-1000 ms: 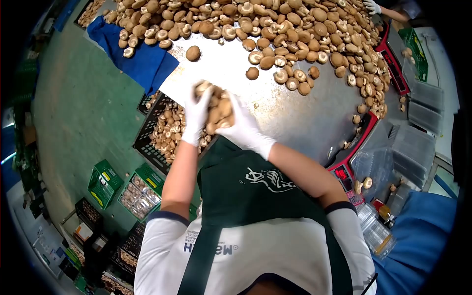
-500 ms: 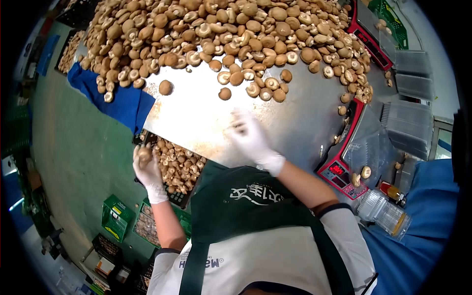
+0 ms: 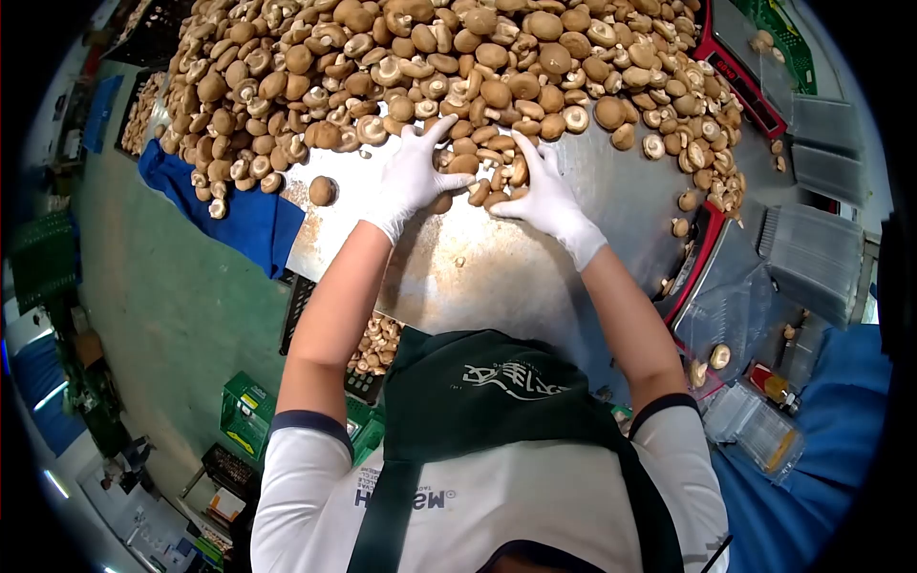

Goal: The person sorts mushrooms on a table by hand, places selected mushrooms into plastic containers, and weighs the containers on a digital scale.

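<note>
A cluster of brown shiitake mushrooms (image 3: 494, 145) lies at the near edge of a big heap (image 3: 382, 72) on the metal table (image 3: 478, 286). My left hand (image 3: 411, 183), in a white glove, reaches to the cluster's left side with thumb and fingers apart. On the right side, my gloved right hand (image 3: 549, 201) is spread in the same way, its fingertips against the outer mushrooms. Between them the hands frame the cluster, which rests on the metal. One lone mushroom (image 3: 322, 191) sits left of my left hand.
Below the table's left edge stands a crate of mushrooms (image 3: 377, 346), partly hidden by my left arm. A blue cloth (image 3: 224, 220) hangs over the left corner. Red scales (image 3: 705, 250) and clear plastic boxes (image 3: 812, 258) line the right side. A green crate (image 3: 246, 413) is on the floor.
My left hand has moved from above the crate, where it held a mushroom, up to the cluster. My right hand has moved forward and right to the cluster's other side.
</note>
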Tool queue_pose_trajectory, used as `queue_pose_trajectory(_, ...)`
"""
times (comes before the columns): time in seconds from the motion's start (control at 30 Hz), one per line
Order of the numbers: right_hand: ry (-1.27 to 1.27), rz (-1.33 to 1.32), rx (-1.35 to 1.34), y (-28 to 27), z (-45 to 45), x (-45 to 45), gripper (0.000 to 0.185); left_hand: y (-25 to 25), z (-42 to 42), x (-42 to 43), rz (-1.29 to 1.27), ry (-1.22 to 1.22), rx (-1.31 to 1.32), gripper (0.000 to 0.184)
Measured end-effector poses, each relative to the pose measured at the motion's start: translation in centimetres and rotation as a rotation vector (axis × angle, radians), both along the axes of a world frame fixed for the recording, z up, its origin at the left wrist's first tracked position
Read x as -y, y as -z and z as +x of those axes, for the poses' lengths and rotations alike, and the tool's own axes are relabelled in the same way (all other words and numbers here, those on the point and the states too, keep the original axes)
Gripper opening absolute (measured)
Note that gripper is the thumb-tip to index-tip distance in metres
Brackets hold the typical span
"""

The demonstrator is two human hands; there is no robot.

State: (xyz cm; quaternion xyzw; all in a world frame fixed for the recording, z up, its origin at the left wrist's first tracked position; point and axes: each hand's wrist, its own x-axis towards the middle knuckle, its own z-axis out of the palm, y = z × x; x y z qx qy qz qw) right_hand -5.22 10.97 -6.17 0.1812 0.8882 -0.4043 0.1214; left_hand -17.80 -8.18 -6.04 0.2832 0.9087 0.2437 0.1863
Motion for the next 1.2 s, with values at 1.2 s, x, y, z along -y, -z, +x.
queue_pose_trajectory(1.2,-0.578,-0.254,0.153,-2.2,3.8,19.6,0.112,-2.3,13.5,21.0,0.232,-0.191,0.495,0.08)
